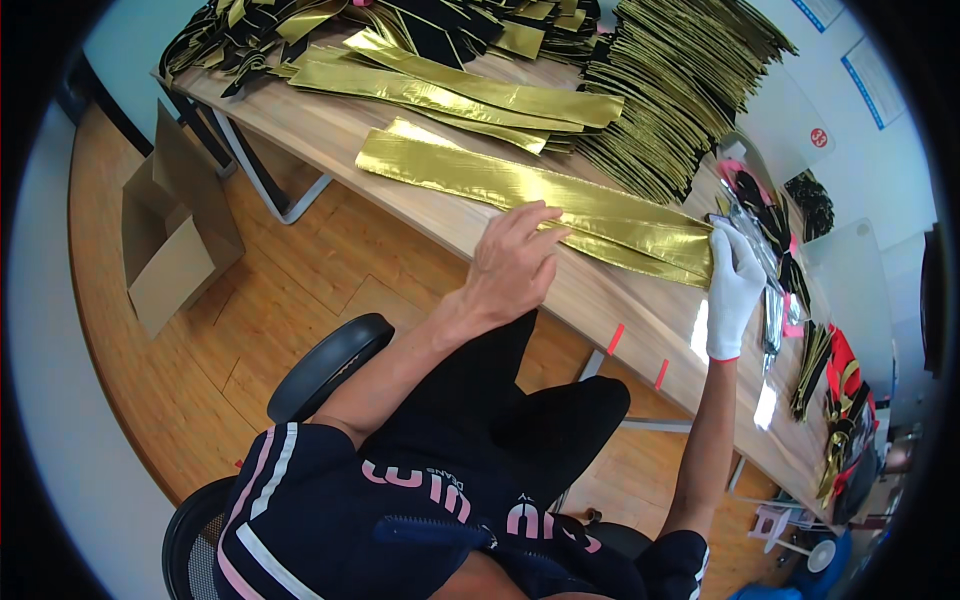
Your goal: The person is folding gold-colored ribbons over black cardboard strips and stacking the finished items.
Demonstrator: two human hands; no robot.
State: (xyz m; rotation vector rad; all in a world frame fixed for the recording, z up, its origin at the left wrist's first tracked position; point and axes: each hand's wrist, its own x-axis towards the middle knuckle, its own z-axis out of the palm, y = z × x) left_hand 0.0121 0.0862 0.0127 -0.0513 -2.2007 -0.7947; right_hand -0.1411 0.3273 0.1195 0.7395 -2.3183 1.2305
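Two long shiny gold fabric strips (480,176) lie partly overlapped along the near side of the table, running from upper left to lower right. My bare left hand (513,262) is at their near edge around the middle, fingertips touching the fabric, with the thumb apart from the fingers. In a white glove, my right hand (733,285) grips the right end of the strips between thumb and fingers. Just beyond lies a loose pile of more gold strips (470,98).
A tall stack of black-and-gold strips (665,95) fills the back right, with tangled black-and-gold pieces (430,30) at the far left. Clear plastic packages (770,260) lie right of my glove. Red tape marks (616,338) sit near the table edge. An opened cardboard box (180,235) stands on the floor.
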